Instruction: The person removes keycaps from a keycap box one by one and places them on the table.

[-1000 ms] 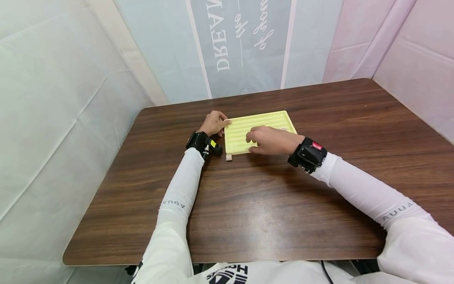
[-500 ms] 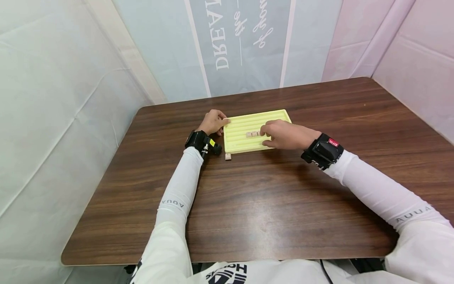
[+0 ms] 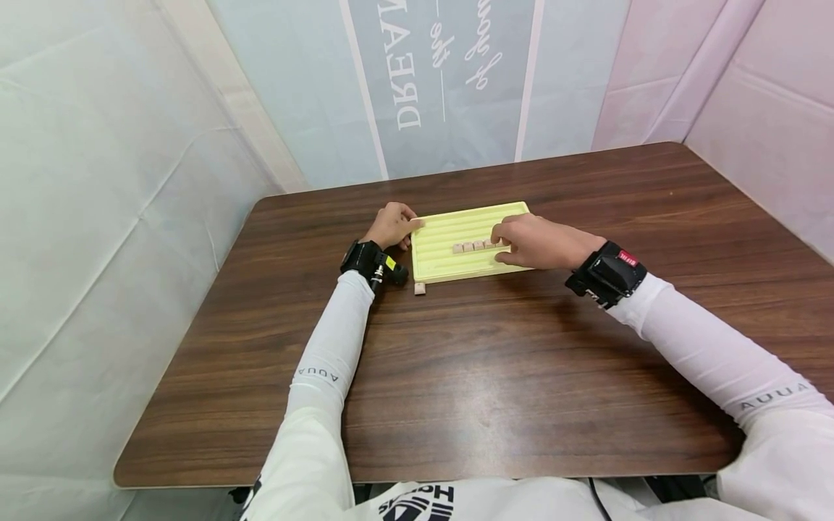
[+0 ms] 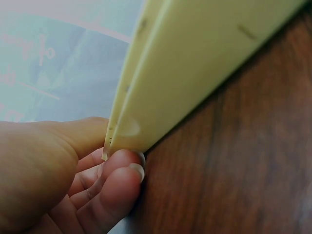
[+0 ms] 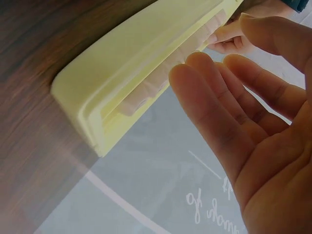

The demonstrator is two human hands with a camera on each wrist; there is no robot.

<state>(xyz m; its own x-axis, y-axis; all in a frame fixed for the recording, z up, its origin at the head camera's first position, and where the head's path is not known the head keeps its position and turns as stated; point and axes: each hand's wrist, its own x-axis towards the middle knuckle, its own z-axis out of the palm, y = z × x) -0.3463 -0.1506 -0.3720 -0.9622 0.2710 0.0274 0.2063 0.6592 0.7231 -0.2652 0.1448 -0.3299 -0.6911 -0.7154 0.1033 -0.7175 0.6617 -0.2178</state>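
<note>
Taking the head view as a clock with 12 at the top, the yellow tray [image 3: 433, 259] sits around 1 o'clock from the middle of the brown table [image 3: 417, 376]. Left hand [image 3: 389, 226] has its 10 o'clock corner pinched, thumb on top, fingertips against the side. Right hand [image 3: 544, 242] comes in from 3 o'clock, fairly loose, thumb and fingers apart, nothing between them that I can see; can't really tell if a fingertip is touching a tile. There's a row of pale tiles [image 3: 478, 245] in one groove, the 3 o'clock end partly hidden by that hand. One lone tile [image 3: 420, 289] sits just outside the tray's 8 o'clock corner.
</note>
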